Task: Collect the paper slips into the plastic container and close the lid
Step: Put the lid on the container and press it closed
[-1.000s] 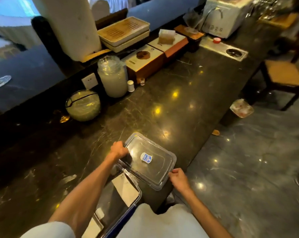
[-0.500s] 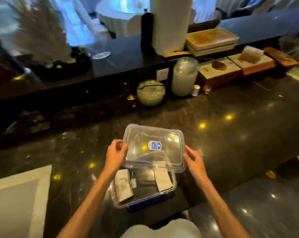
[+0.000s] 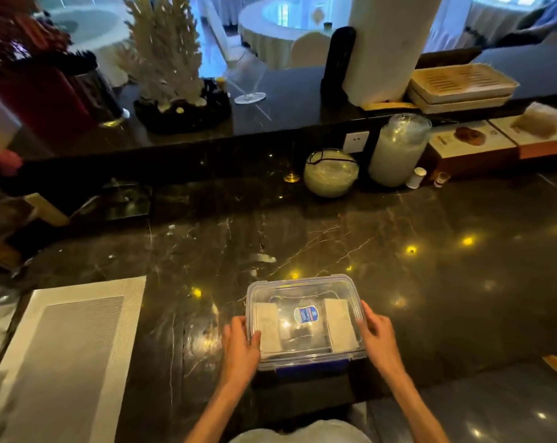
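Note:
A clear plastic container (image 3: 306, 359) stands near the front edge of the dark marble counter. Its clear lid (image 3: 290, 290), marked by a blue sticker, lies flat on top of it. Through the lid I see two paper slips, one (image 3: 267, 327) along the left side and one (image 3: 339, 324) along the right. My left hand (image 3: 240, 346) grips the lid's left edge, thumb on top. My right hand (image 3: 377, 338) presses against the lid's right edge. A blue clasp shows at the container's front.
A grey and white placemat (image 3: 69, 353) lies to the left. At the back of the counter (image 3: 430, 266) stand a round glass bowl (image 3: 330, 172), a tall glass jar (image 3: 397, 150) and flat boxes (image 3: 469, 145). The counter's front edge runs just below the container.
The lid was held tilted above the open container; it now rests flat on the container with both hands at its sides. The view has swung left.

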Demonstrator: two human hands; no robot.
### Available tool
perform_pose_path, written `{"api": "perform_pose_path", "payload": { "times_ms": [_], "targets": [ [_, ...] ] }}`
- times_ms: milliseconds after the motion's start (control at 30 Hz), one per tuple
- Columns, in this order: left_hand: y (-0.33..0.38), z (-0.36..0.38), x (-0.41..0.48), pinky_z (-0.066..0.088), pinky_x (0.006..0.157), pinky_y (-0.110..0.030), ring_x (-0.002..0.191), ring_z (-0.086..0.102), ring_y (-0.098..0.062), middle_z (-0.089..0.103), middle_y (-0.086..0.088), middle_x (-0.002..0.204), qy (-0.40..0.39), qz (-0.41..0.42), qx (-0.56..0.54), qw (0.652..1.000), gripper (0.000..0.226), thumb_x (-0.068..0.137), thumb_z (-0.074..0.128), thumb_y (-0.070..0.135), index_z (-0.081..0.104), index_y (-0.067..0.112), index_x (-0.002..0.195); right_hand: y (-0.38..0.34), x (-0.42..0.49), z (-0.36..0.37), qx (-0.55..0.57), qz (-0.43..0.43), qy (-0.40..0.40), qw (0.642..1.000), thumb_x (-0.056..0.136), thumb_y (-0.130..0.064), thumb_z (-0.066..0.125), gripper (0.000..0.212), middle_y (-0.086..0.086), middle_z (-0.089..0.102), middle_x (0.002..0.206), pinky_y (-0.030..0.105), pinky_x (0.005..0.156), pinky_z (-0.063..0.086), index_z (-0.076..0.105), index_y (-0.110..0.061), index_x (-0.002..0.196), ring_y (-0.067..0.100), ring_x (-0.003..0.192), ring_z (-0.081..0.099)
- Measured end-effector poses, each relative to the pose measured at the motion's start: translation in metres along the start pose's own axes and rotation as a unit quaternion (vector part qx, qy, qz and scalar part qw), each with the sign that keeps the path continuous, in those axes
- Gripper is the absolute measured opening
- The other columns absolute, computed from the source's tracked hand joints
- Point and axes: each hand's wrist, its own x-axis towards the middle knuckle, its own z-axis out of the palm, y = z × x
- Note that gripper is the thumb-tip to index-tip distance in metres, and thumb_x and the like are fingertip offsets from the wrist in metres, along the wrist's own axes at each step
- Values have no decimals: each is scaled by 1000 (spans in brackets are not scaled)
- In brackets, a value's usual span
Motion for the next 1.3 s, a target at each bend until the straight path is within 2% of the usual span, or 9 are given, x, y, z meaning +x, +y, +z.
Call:
{"api": "perform_pose_path", "payload": {
  "times_ms": [167, 433, 600, 700, 867, 967, 1100, 1233, 1300],
  "targets": [
    [-6, -3, 5, 54, 87, -31, 103, 57, -17, 51, -7, 120, -20, -9, 29, 999, 28, 91, 64, 14, 49, 14, 114, -12, -8, 3, -10, 15, 15, 1000, 100, -17, 53, 50, 15, 49, 121, 35, 104, 39, 41, -17, 148, 30, 119, 49],
    [-5, -4, 13, 58, 87, -42, 102, 60, -21, 47, -3, 114, -32, -1, 35, 999, 28, 90, 66, 14, 44, 22, 105, -20, -12, 4, -35, 34, 39, 998, 100, -23, 54, 50, 11, 49, 123, 44, 106, 45, 43, -22, 148, 27, 118, 51],
    [-12, 2, 11, 51, 98, -41, 114, 51, -21, 37, 3, 117, -27, -1, 32, 999, 33, 91, 64, 14, 41, 19, 114, -23, -14, 6, -100, 52, 33, 993, 101, -31, 49, 51, 11, 48, 133, 44, 103, 46, 38, -29, 150, 27, 121, 50],
    [-14, 9, 7, 45, 104, -39, 122, 44, -22, 38, -4, 128, -15, -2, 34, 999, 39, 93, 60, 13, 39, 14, 125, -31, -23, 16, -328, -44, 69, 941, 102, -32, 45, 63, 10, 35, 155, 42, 113, 36, 18, -23, 157, 30, 142, 32],
    [-12, 10, 5, 43, 108, -43, 129, 42, -25, 36, -10, 138, -15, -17, 16, 1000, 46, 94, 58, 11, 36, 11, 134, -64, -22, 44, -377, -109, -94, 915, 88, -65, 51, 95, 0, -27, 161, 58, 120, -2, -12, -39, 154, 35, 150, -23],
    [-7, 9, 7, 35, 109, -42, 135, 29, -27, 28, -10, 145, -22, -11, 80, 997, 63, 93, 58, 13, 23, 16, 146, -73, -17, 53, -398, -75, -169, 899, 88, -59, 56, 94, 2, -24, 164, 67, 115, -8, -9, -43, 154, 39, 148, -25],
    [19, 1, 41, 24, 115, -44, 139, 22, -27, 26, -9, 149, -2, 58, 143, 988, 77, 88, 65, 23, 20, 23, 151, -72, -14, 56, -408, -60, -169, 895, 87, -59, 57, 96, 3, -21, 165, 69, 114, -6, -10, -42, 154, 41, 148, -24],
    [71, 7, 105, 26, 114, -43, 139, 34, -26, 44, -6, 148, -148, 140, 262, 943, 70, 88, 62, 48, 34, 25, 147, -71, -14, 56, -403, -57, -158, 900, 85, -60, 59, 100, 1, -19, 166, 68, 115, -6, -11, -40, 154, 39, 149, -22],
    [96, 16, 127, 36, 107, -36, 133, 45, -25, 49, -9, 146, -286, 80, 238, 925, 72, 86, 67, 44, 38, 20, 146, -69, -13, 56, -386, -50, -151, 909, 83, -61, 61, 108, -1, -17, 166, 66, 116, -7, -14, -33, 155, 37, 150, -20]
  ]
}}
